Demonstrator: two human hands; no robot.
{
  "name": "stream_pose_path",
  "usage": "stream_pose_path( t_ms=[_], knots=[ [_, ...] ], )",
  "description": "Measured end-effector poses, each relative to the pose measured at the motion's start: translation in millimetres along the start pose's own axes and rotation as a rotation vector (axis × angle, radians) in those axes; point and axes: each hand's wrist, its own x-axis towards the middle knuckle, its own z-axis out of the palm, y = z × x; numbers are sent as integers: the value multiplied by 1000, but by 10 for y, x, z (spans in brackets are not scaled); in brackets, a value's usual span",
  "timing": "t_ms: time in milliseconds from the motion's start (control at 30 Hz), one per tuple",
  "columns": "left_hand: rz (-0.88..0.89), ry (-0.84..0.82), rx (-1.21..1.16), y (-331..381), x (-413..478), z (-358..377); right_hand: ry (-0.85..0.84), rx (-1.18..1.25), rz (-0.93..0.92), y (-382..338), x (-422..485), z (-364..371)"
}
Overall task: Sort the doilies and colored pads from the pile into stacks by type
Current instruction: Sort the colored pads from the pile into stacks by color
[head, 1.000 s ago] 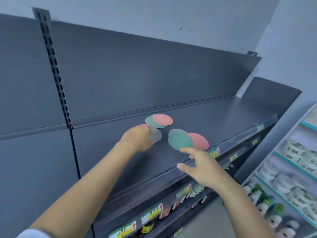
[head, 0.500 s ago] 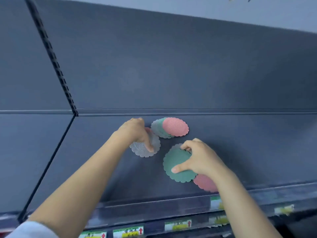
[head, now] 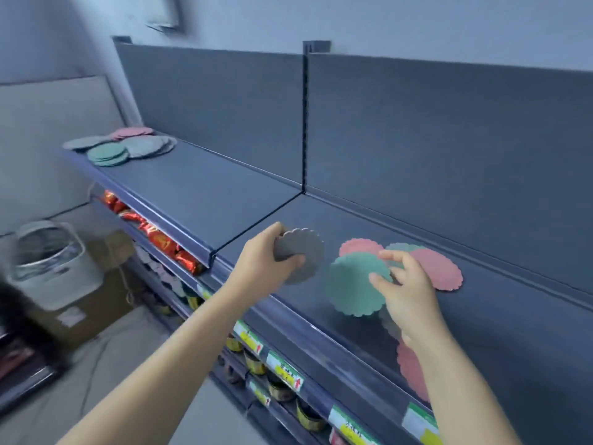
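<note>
Head view: left hand (head: pixel 266 266) grip clamped on grey doily (head: pixel 303 252), left of the pile (head: pixel 439 268) — held clear for sorting; right hand (head: pixel 409 295) pinches green pad (head: pixel 353 285) atop pile.

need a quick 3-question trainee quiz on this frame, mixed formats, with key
1. True or false: the left hand grips a grey scalloped round pad.
2. Which does the right hand pinch? A: red snack packet. B: green scalloped round pad. C: yellow price tag.
3. Fill in: the sorted stacks of pads sit at the dark metal shelf's far ____ end.
Key: 1 true; 2 B; 3 left.
</note>
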Motion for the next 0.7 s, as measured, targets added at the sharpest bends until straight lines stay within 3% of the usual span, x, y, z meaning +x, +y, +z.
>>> stream_pose_path(
  t_ms=[100,267,333,433,567,700],
  knots=[
    [-134,124,-90,-257,-184,-595,-176,263,59,-166,17,498],
    [-389,384,-483,-885,-317,-1598,-382,273,61,-305,41,1499],
    [-426,475,-539,-1160,-325,-1955,-425,261,50,-359,78,1959],
    [-437,546,-533,-1641,-247,-2430,-434,294,9,-456,158,2673],
    [-417,585,-551,-2272,27,-3100,-311,447,-25,-642,359,3656],
    [-401,531,-537,-2740,433,-3678,-256,507,-13,-779,542,4551]
  ],
)
